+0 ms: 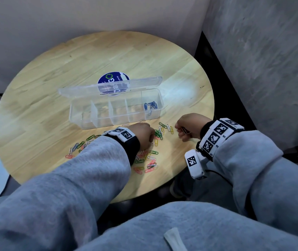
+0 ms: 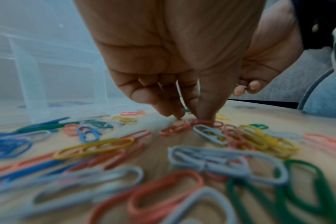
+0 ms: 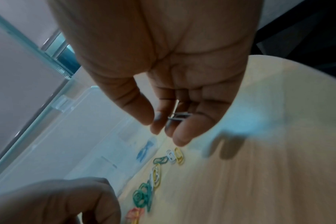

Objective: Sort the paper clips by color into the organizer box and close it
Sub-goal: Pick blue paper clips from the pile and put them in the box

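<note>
Both hands low over the loose clips, just in front of the open organizer box point(image 1: 116, 109).

Left hand point(image 1: 143, 135) palm down, fingers point(image 2: 175, 110) curled, tips pressing on the counter point(image 1: 54, 69) among a red paper clip point(image 2: 175, 128) and others. Right hand point(image 1: 188, 126) raised, right of the scatter, fingers point(image 3: 182, 133) curled, pinching pale clips point(image 3: 179, 116); count unclear. Box: one, five compartments, lid up; blue clips point(image 1: 151, 105) in the rightmost compartment only, roughly eight. Loose clips point(image 1: 150, 160) in front of the box: several dozen, mixed colours, too many to count.
</note>
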Available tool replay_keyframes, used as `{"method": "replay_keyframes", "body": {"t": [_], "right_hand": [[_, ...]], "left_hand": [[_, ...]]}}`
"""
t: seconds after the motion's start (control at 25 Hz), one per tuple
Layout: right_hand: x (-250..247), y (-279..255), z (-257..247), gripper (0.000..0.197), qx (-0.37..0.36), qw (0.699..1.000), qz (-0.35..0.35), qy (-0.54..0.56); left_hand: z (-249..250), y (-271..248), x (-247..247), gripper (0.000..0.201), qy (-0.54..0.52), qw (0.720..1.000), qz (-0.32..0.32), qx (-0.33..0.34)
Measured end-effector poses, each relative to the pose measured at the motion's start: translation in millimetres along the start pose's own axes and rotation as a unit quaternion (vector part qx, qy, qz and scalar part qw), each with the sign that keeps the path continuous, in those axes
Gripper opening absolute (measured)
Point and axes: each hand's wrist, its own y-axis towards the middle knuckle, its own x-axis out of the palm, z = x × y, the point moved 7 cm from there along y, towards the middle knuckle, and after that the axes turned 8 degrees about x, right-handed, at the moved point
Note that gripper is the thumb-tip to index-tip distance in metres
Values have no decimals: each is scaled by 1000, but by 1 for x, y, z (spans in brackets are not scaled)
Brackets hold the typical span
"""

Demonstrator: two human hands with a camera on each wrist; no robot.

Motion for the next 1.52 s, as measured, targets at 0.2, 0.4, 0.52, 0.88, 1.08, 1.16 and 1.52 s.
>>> {"method": "replay_keyframes", "body": {"t": [0.2, 0.4, 0.52, 0.88, 1.08, 1.16, 1.52], "right_hand": [[1, -4, -24, 5, -98, 937, 136, -305], [12, 2, -29, 6, -111, 904, 173, -376], [21, 10, -28, 24, -80, 873, 156, -456], [17, -2, -7, 23, -73, 995, -12, -64], [17, -9, -1, 30, -40, 998, -45, 36], [19, -9, 2, 30, -13, 998, -43, 47], [22, 1, -25, 11, -94, 979, 56, -170]], "left_hand": [[-3, -7, 2, 9, -39, 999, -13, -20], [-15, -24, -13, 14, -299, 948, 76, -83], [-19, -30, -19, 22, -462, 879, 83, -85], [-25, -45, -9, 26, -515, 836, 26, -188], [-28, -52, 1, 13, -293, 936, 16, -195], [-23, -52, 5, 11, -240, 952, 11, -190], [-18, -39, 14, 15, -193, 966, -3, -170]]}}
